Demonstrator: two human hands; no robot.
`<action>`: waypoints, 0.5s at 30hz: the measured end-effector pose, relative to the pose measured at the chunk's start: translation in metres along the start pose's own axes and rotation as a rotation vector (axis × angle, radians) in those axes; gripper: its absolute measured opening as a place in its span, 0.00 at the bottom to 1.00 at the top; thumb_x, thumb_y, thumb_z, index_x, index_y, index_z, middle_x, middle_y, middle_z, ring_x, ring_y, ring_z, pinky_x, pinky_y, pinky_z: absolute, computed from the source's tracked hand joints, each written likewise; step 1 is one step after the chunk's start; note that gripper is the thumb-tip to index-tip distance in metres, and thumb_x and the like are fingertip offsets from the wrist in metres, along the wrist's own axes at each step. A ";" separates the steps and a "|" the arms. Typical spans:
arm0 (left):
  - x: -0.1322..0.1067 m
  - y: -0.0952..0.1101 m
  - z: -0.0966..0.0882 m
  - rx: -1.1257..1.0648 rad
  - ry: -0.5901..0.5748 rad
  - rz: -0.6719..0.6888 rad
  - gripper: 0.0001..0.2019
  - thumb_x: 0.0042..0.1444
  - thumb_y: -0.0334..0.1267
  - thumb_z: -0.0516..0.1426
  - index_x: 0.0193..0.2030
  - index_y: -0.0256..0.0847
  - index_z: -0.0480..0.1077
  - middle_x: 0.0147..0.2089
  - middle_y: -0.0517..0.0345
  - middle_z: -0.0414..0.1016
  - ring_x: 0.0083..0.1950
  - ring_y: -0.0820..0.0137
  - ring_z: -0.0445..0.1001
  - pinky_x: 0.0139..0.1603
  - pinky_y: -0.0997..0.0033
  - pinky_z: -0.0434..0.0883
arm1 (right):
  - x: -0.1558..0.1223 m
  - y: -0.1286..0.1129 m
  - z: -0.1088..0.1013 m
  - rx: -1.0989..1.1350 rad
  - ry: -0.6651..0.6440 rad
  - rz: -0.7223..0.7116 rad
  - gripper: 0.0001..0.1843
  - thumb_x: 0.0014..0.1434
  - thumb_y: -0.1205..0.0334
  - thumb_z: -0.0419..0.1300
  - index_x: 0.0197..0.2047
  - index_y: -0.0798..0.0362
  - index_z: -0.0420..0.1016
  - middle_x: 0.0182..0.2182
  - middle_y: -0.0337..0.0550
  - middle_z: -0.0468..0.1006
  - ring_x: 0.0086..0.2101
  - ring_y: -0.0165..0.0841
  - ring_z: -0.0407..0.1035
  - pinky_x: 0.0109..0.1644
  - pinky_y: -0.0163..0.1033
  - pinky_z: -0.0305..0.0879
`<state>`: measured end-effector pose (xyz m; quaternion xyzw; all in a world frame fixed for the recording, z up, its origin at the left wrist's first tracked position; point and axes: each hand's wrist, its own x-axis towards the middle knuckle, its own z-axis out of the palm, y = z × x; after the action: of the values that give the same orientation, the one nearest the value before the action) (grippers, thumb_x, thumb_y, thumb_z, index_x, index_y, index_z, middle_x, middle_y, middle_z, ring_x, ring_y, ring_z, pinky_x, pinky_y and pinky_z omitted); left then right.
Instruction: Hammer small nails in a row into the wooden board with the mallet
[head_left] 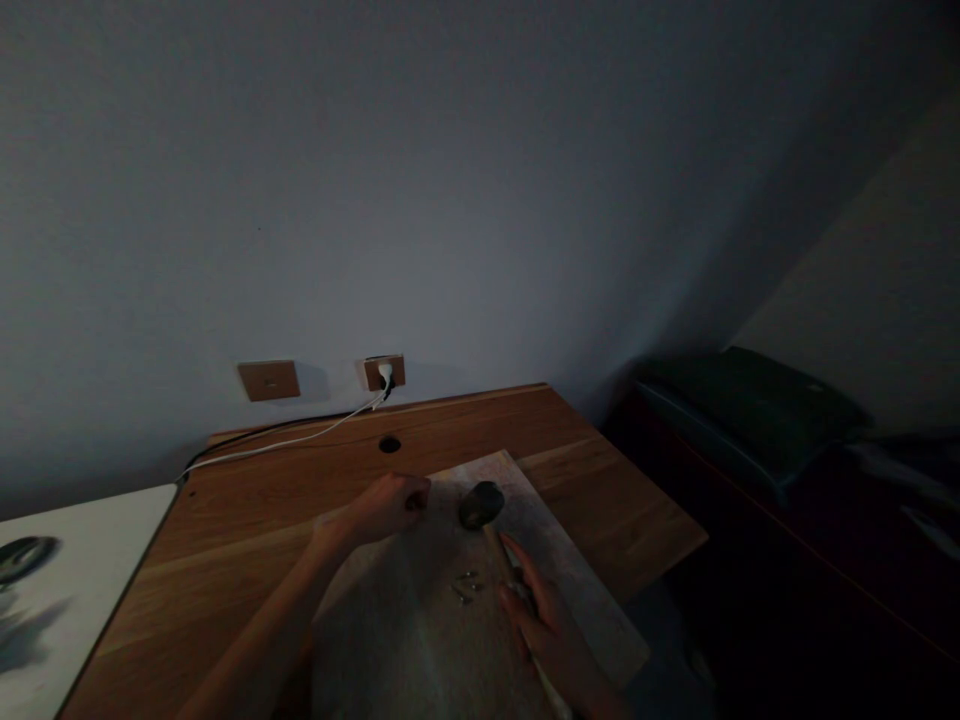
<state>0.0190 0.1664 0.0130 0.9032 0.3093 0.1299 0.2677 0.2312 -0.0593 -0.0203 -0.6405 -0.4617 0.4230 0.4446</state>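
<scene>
My right hand (541,615) is wrapped round the wooden handle of a mallet (481,505) with a dark, rounded head. The mallet's head is over the far part of a pale, worn board (420,620); whether it touches the board I cannot tell. To the left of the head, my left hand (391,507) is at the board's far edge, fingers curled together. What those fingers hold, if anything, is too dark and small to make out. Several small metal nails or screws (466,587) lie loose on the board between my hands.
The board lies on a wooden desk (622,500) against a wall. White and black cables (300,440) run from a wall socket (384,373) along the desk's back edge, near a round hole (389,444). A white surface (105,540) adjoins at left; a dark green cushion-like item (757,410) is at right.
</scene>
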 end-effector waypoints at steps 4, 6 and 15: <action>0.001 -0.002 0.002 -0.042 -0.016 -0.010 0.05 0.47 0.28 0.56 0.31 0.40 0.71 0.31 0.61 0.75 0.33 0.69 0.73 0.35 0.74 0.63 | 0.000 -0.003 0.001 -0.008 -0.001 -0.002 0.40 0.65 0.36 0.54 0.73 0.46 0.56 0.28 0.35 0.70 0.19 0.27 0.59 0.22 0.33 0.60; 0.002 -0.002 0.004 -0.061 -0.019 -0.013 0.05 0.47 0.28 0.56 0.31 0.40 0.71 0.32 0.60 0.75 0.33 0.69 0.72 0.35 0.73 0.63 | 0.000 -0.003 0.001 0.001 -0.011 -0.005 0.41 0.66 0.36 0.53 0.74 0.48 0.55 0.25 0.33 0.68 0.18 0.27 0.57 0.22 0.34 0.60; 0.004 -0.006 0.005 -0.151 0.014 -0.049 0.07 0.45 0.30 0.57 0.32 0.39 0.74 0.34 0.58 0.78 0.36 0.67 0.75 0.38 0.72 0.68 | -0.002 -0.004 0.002 -0.029 -0.012 -0.001 0.36 0.66 0.41 0.55 0.73 0.42 0.58 0.45 0.46 0.76 0.21 0.26 0.62 0.22 0.34 0.63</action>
<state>0.0210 0.1710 0.0059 0.8716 0.3226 0.1525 0.3361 0.2279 -0.0607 -0.0168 -0.6441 -0.4708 0.4197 0.4328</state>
